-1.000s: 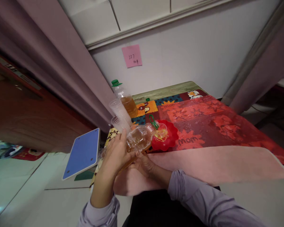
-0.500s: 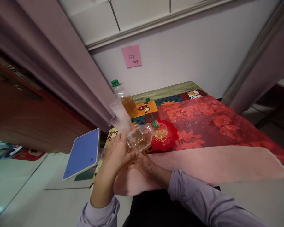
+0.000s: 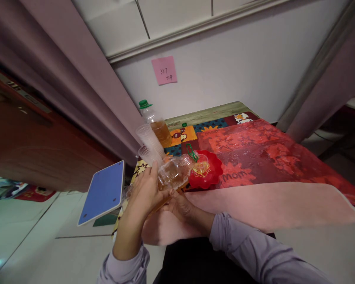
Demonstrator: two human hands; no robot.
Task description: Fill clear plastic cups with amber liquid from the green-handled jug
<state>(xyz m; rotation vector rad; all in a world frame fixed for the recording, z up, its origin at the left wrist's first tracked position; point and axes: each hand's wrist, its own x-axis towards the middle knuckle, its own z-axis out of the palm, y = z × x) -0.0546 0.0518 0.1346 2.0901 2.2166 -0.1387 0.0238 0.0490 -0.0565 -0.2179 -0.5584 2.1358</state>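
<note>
Both hands grip a clear plastic bottle (image 3: 175, 172) of amber liquid, tilted over with its neck pointing right. My left hand (image 3: 143, 193) wraps its upper left side, while my right hand (image 3: 179, 205) holds it from below. The bottle's uncapped mouth lies over a red scalloped dish (image 3: 210, 179), and a green handle (image 3: 191, 152) hangs loose by the neck. Whether liquid runs out is hard to make out. Stacked clear plastic cups (image 3: 149, 138) stand just beyond my left hand. Behind them is a second bottle (image 3: 161, 132) with a green cap.
The table (image 3: 284, 154) wears a patterned cloth, with a pink mat (image 3: 269, 201) along its near edge. A small green cap (image 3: 184, 124) lies toward the back. At the left edge there is a blue board (image 3: 103, 191). A wall with a pink note (image 3: 165, 70) rises behind.
</note>
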